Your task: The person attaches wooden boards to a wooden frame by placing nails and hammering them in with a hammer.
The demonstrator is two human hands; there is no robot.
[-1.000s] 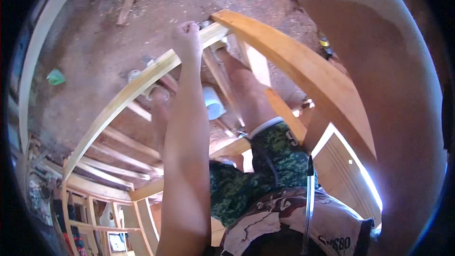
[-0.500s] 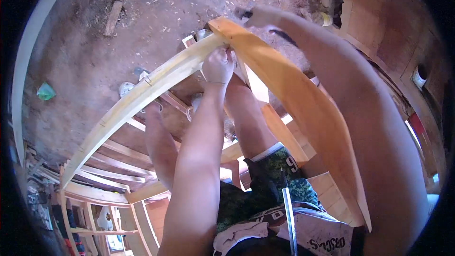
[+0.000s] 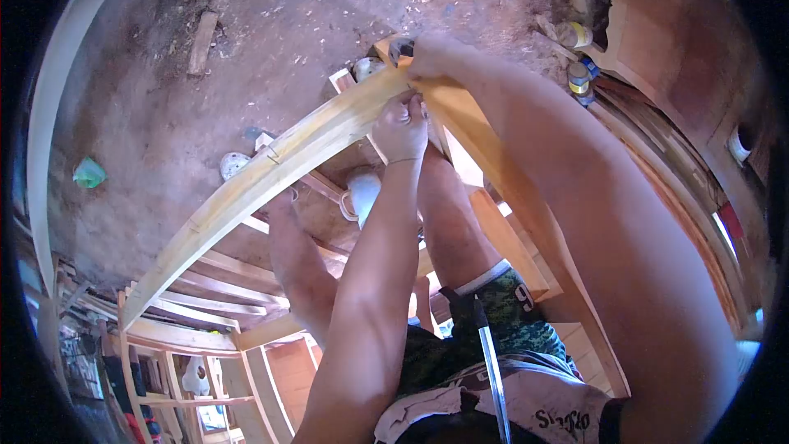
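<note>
A curved pale wooden beam (image 3: 271,148) meets an orange-brown curved board (image 3: 472,119) at a corner in front of me. My left hand (image 3: 401,130) is closed in a pinch against the underside of this joint; whatever its fingertips hold is hidden. Above it, my right hand (image 3: 436,59) is closed on what looks like a hammer (image 3: 401,51), its dark head showing past the fingers over the top of the joint. The forearm covers much of the board.
Wooden slats and frames (image 3: 214,279) stand at lower left. A white pitcher (image 3: 363,193) is near my legs. Small containers (image 3: 579,78) stand at right, near a wooden panel (image 3: 666,41). A wood offcut (image 3: 202,43) and green plastic (image 3: 89,173) lie on the floor.
My right hand, raised beyond the board and blurred before, has come down and left to the joint with the hammer. My left hand keeps its pinch there; the view has shifted slightly.
</note>
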